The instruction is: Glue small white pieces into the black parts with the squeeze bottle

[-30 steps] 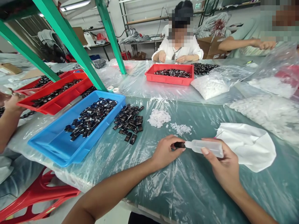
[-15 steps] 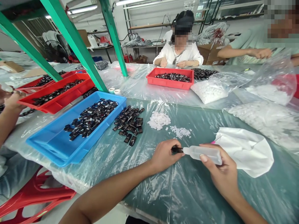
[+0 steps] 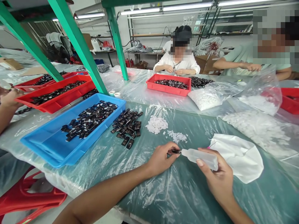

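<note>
My left hand pinches a small black part just above the plastic-covered green table. My right hand is wrapped round a small translucent squeeze bottle, whose nozzle points left and touches the black part. A loose pile of black parts lies behind my left hand. Next to it are two small heaps of white pieces. A white cloth lies just right of the bottle.
A blue tray with several black parts sits at the left, red trays behind it and another red tray across the table. Bags of white pieces lie at the right. Green frame legs rise at the left. Other people work around the table.
The view has tilted up a little, so my hands sit lower in the picture. Both hands keep the same hold on the black part and the bottle.
</note>
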Tool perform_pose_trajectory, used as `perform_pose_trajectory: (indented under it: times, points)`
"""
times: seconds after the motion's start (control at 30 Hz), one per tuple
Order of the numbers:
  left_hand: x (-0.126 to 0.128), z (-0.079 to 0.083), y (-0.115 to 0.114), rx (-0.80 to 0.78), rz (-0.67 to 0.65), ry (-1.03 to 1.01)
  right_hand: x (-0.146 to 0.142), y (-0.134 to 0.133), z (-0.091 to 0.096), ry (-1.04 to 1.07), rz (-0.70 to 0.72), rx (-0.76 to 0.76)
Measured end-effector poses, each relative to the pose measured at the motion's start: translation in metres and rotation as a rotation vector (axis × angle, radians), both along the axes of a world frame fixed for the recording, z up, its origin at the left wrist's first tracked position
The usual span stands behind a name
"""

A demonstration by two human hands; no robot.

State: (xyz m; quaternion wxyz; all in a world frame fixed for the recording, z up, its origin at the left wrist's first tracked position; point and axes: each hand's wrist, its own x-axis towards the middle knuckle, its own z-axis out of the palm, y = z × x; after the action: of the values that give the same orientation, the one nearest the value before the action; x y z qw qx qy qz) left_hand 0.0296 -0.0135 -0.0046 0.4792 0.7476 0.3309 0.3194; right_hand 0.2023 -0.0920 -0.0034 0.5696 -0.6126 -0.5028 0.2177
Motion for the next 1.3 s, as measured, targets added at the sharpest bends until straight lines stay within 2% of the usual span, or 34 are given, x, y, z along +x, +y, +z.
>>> perform_pose_trajectory:
  times: [0.33,0.63,0.93,1.1,1.3]
  points:
    - [-0.002,0.0023,0.0032,0.049,0.021,0.051,0.0011,0.0019,0.0029,0.138,0.022,-0.138]
    - [-0.0022,0.0024,0.0028,0.086,0.038,0.066,-0.0025,-0.0007,0.0017,0.023,-0.016,-0.041]
    - [-0.0027,0.0025,0.0024,0.056,0.035,0.055,-0.0014,-0.0004,0.0061,0.072,0.026,-0.117]
    - [-0.0015,-0.0026,0.0035,-0.01,0.035,0.024,-0.0009,-0.0024,0.008,0.047,-0.026,-0.067]
    - [-0.002,0.0005,0.0024,0.037,0.002,0.043,0.0002,-0.0038,0.0025,-0.029,-0.019,0.01]
